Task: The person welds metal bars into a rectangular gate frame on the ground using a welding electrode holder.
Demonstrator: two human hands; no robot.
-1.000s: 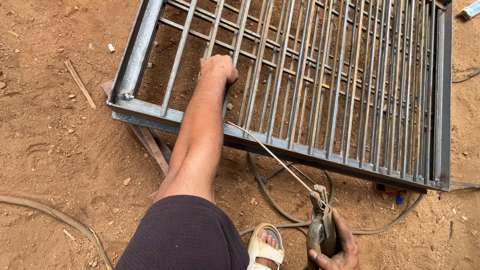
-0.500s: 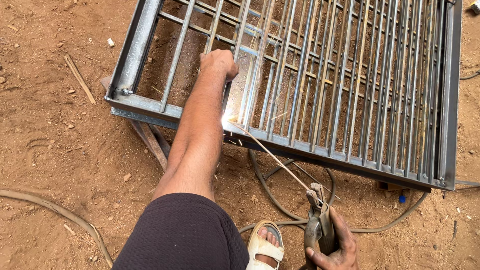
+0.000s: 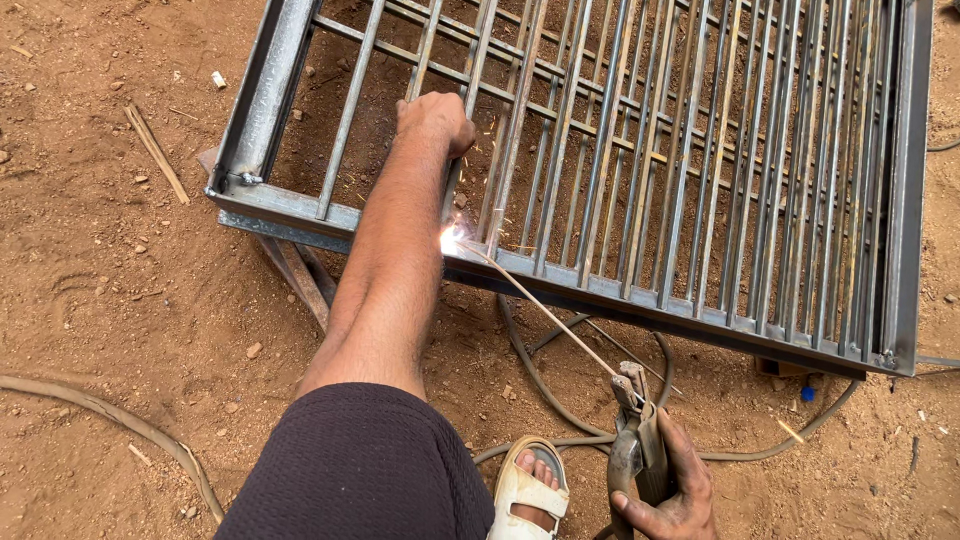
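Left hand [image 3: 435, 120] clenched round a thin vertical bar of the grey steel bar grille [image 3: 690, 180], which lies flat over red dirt ground [image 3: 110, 300]. Right hand [image 3: 668, 490] grasps the grey metal electrode holder [image 3: 635, 455]; its thin welding rod [image 3: 540, 305] touches the grille's near frame rail, bright spark [image 3: 450, 240] at the tip.

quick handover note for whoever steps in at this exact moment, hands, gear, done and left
Left hand grips a vertical bar of the steel grille, which lies flat over the dirt.
Right hand holds the electrode holder; its welding rod touches the frame's near rail, arc lit and sparking.
Done: bars sit in the frame.
Left: this joint is mid-weld; which others are finished cannot be told.
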